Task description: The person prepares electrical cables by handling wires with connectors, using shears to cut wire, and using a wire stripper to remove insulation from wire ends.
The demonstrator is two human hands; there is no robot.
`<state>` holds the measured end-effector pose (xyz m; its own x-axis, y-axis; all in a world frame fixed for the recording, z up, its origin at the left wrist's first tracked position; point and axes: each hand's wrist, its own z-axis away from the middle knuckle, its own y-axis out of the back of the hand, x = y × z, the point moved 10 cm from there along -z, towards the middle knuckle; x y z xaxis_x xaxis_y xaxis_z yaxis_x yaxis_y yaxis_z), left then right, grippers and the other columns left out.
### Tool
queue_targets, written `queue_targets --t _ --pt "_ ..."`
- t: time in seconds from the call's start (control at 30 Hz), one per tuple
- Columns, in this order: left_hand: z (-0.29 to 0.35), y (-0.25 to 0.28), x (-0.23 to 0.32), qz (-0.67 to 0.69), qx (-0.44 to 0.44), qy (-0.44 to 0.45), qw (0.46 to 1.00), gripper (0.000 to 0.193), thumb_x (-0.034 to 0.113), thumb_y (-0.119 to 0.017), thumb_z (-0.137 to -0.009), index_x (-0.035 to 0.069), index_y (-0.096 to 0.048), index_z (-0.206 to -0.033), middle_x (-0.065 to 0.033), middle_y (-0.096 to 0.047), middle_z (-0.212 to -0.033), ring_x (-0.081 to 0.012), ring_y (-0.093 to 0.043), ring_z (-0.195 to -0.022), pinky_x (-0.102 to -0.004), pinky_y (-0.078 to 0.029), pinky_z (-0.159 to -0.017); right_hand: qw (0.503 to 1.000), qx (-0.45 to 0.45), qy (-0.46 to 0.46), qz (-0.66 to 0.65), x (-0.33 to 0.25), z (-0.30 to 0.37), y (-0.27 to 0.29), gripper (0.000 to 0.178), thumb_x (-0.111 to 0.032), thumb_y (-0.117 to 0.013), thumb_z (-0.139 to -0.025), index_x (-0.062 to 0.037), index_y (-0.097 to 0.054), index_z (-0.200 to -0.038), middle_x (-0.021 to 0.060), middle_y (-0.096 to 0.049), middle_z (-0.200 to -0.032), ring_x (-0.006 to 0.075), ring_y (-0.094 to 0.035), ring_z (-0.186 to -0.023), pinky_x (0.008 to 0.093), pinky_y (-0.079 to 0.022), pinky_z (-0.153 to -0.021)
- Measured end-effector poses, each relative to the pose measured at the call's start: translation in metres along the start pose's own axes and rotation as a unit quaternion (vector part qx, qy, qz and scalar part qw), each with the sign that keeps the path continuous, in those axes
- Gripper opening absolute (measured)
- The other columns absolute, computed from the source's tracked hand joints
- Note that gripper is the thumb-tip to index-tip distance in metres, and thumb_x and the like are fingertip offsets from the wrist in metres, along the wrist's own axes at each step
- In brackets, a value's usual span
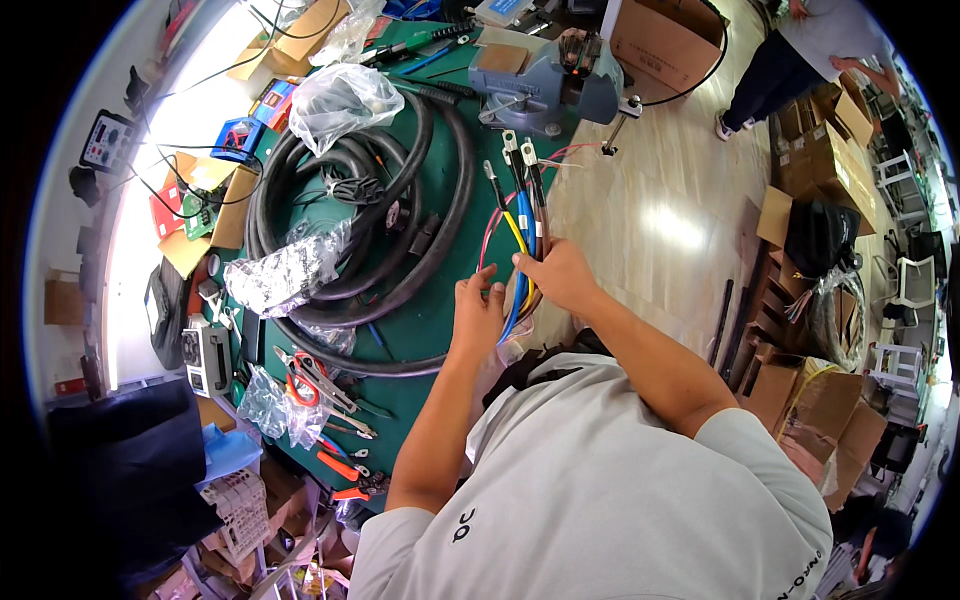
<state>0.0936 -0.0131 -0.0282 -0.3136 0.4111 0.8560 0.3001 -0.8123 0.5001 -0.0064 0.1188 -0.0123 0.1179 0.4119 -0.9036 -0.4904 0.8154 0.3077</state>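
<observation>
My right hand (pixel 560 277) is closed around a bundle of thick insulated wires in blue (pixel 524 222), yellow (pixel 513 229) and brown (pixel 541 208). Metal cable lugs (pixel 529 152) cap their upper ends, which point away from me. Just left of the bundle, my left hand (pixel 478 312) is closed, thumb and fingers bent together. Thin pink wires (pixel 487 238) run down to its fingertips; whatever it grips is hidden. A thick black cable (pixel 465 185) lies coiled on the green table (pixel 420 290), one stretch passing toward my left wrist.
Beyond the bundle, a blue-grey bench vise (pixel 530 85) stands at the table's edge. Clear plastic bags (pixel 345 105), pliers (pixel 325 385) and orange-handled cutters (pixel 340 466) lie on the left side. Cardboard boxes (pixel 825 170) line the floor at right, where another person (pixel 790 65) stands.
</observation>
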Motion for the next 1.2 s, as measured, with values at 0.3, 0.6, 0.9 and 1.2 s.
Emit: queue_targets --t 0.3,0.6,0.9,1.2 --pt "0.006 -0.034 0.005 0.211 -0.149 0.094 0.961 0.025 0.017 -0.052 -0.097 -0.002 -0.060 -0.112 -0.0079 -0.062 -0.098 -0.0138 -0.058 -0.086 -0.0291 -0.048 -0.078 0.993 -0.074 0.033 -0.081 0.005 -0.002 -0.012 0.026 -0.024 -0.068 -0.087 0.0019 -0.065 -0.091 0.0072 -0.064 -0.075 0.0147 -0.057 -0.068 0.0324 -0.047 -0.064" --pt "0.002 -0.044 -0.026 0.402 -0.080 0.153 0.899 0.021 0.018 -0.054 -0.098 -0.001 -0.058 -0.106 -0.0049 -0.062 -0.087 -0.0099 -0.058 -0.073 -0.0241 -0.049 -0.064 0.988 -0.064 0.004 -0.138 0.011 0.000 -0.011 0.031 -0.020 -0.076 -0.082 0.0024 -0.062 -0.098 0.0049 -0.065 -0.081 0.0124 -0.060 -0.072 0.0278 -0.050 -0.066" --pt "-0.004 -0.031 -0.044 0.546 0.012 0.294 0.784 0.011 0.016 -0.061 -0.094 0.007 -0.054 -0.093 -0.0049 -0.058 -0.078 -0.0114 -0.050 -0.059 -0.0250 -0.044 -0.053 0.964 -0.104 -0.031 -0.241 0.020 0.010 -0.015 0.024 -0.013 -0.074 -0.084 0.0009 -0.065 -0.101 0.0048 -0.066 -0.085 0.0108 -0.061 -0.078 0.0265 -0.050 -0.071" --pt "0.019 0.042 -0.027 0.473 0.144 0.121 0.861 0.029 0.030 -0.048 -0.101 0.004 -0.062 -0.100 -0.0007 -0.054 -0.065 -0.0046 -0.043 -0.050 -0.0204 -0.034 -0.043 0.989 -0.059 -0.082 -0.109 0.079 -0.046 -0.026 0.020 -0.015 -0.066 -0.087 0.0013 -0.063 -0.097 0.0037 -0.061 -0.079 0.0129 -0.058 -0.071 0.0296 -0.048 -0.067"
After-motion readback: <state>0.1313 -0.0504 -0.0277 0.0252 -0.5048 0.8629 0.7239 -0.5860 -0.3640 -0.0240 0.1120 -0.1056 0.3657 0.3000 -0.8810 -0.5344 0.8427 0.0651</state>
